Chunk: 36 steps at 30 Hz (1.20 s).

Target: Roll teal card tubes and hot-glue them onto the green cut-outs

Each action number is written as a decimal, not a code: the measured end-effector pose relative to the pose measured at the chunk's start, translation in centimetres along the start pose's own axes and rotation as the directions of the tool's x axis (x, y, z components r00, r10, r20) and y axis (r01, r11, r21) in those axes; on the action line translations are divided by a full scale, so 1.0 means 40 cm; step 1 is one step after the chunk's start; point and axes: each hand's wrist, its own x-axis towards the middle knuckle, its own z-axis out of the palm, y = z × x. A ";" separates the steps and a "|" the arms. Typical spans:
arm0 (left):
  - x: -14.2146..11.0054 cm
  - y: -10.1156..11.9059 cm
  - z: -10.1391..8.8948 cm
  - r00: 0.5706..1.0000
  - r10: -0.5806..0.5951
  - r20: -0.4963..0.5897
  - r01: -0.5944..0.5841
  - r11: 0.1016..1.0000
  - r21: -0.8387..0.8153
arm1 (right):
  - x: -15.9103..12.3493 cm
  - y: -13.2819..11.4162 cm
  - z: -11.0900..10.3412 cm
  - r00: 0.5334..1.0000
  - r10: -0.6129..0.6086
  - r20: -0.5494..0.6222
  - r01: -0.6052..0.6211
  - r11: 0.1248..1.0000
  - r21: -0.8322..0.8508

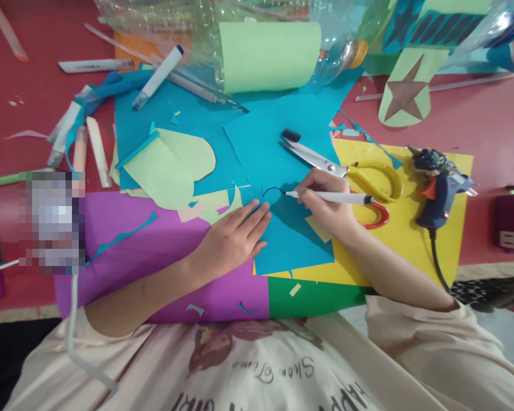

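My right hand (329, 204) grips a white marker (345, 197), its dark tip touching a sheet of blue paper (291, 240). A thin curved black line (273, 189) runs on the sheet, left of the tip. Flat on the paper's left part lies my left hand (235, 233), fingers stretched out and holding nothing. Scissors (317, 158) with yellow and red handles lie just beyond my right hand, partly hidden by it. Near their blade tips is a black marker cap (291, 135). A light green heart-shaped cutout (171, 165) rests to the left.
A blue glue gun (436, 191) lies on yellow paper (449, 251) at right. Plastic bottles, one wrapped in green paper (269, 57), lie along the back. Several markers (158, 77) and scraps spread at left. Purple paper (124, 240) and green paper (312, 298) line the front edge.
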 end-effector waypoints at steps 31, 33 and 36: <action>-0.001 0.003 0.001 0.999 -0.018 0.032 0.019 1.000 -0.018 | 0.015 -0.001 -0.004 1.000 0.010 -0.019 -0.009 0.999 0.044; -0.001 0.003 0.002 0.999 -0.022 0.033 0.022 1.000 -0.013 | 0.020 -0.001 -0.006 0.998 0.042 -0.036 -0.038 0.994 0.105; -0.002 0.003 0.004 0.999 -0.019 0.032 0.020 1.000 -0.016 | 0.028 -0.006 -0.005 0.997 0.074 -0.036 -0.066 0.981 0.181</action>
